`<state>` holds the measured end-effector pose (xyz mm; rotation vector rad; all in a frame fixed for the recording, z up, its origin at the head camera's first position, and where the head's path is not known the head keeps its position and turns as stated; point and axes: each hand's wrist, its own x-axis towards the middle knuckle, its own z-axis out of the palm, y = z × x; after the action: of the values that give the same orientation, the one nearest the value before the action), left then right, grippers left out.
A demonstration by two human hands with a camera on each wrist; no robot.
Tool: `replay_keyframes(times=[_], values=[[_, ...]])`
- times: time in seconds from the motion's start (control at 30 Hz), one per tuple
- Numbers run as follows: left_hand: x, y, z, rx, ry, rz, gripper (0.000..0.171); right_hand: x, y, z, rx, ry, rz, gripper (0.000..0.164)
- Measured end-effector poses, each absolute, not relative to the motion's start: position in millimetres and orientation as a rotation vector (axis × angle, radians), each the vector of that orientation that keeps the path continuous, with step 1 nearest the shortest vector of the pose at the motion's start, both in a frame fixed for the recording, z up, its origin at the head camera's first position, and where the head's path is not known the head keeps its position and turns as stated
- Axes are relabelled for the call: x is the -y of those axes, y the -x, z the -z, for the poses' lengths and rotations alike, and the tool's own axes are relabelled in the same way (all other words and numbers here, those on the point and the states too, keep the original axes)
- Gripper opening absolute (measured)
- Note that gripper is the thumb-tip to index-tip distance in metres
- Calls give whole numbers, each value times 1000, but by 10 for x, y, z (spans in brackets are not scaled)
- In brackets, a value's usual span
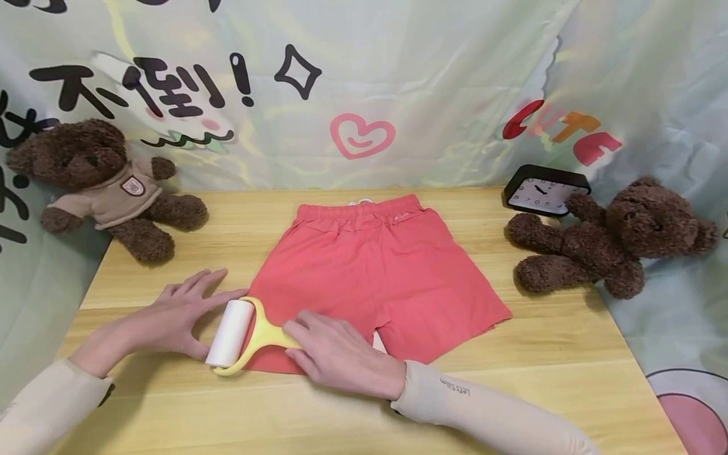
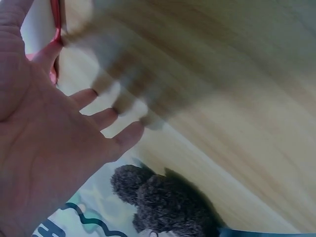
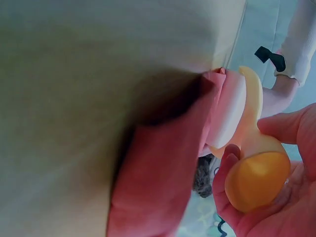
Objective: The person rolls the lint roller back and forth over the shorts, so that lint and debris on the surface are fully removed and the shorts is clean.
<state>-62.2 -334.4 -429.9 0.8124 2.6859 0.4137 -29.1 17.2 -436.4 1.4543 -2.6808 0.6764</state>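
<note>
Red shorts [image 1: 364, 272] lie flat on the wooden table, waistband toward the back. My right hand [image 1: 344, 357] grips the yellow handle [image 1: 267, 333] of a lint roller; in the right wrist view thumb and fingers [image 3: 284, 126] curl round it. The roller's white cylinder [image 1: 230, 333] rests at the left edge of the left leg. My left hand [image 1: 176, 313] is spread on that side, index finger and thumb reaching to the shorts' edge at either end of the cylinder. In the left wrist view its other fingers [image 2: 106, 118] stand apart, holding nothing.
A brown teddy bear in a beige shirt [image 1: 122, 189] sits at the back left. Another brown bear [image 1: 614, 240] leans at the right beside a black-framed clock [image 1: 546, 189]. A printed curtain [image 1: 432, 95] hangs behind the table [image 1: 569, 373].
</note>
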Motion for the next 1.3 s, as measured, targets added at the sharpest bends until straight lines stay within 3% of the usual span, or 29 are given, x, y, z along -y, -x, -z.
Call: replay_keyframes(times=[0.37, 1.3], values=[[3292, 602, 4269, -2641, -771, -349, 122, -253, 314, 4299, 2683, -1520, -688, 17], [3277, 586, 4306, -2685, -794, -392, 103, -609, 419, 4218, 2768, -1574, -776, 19]])
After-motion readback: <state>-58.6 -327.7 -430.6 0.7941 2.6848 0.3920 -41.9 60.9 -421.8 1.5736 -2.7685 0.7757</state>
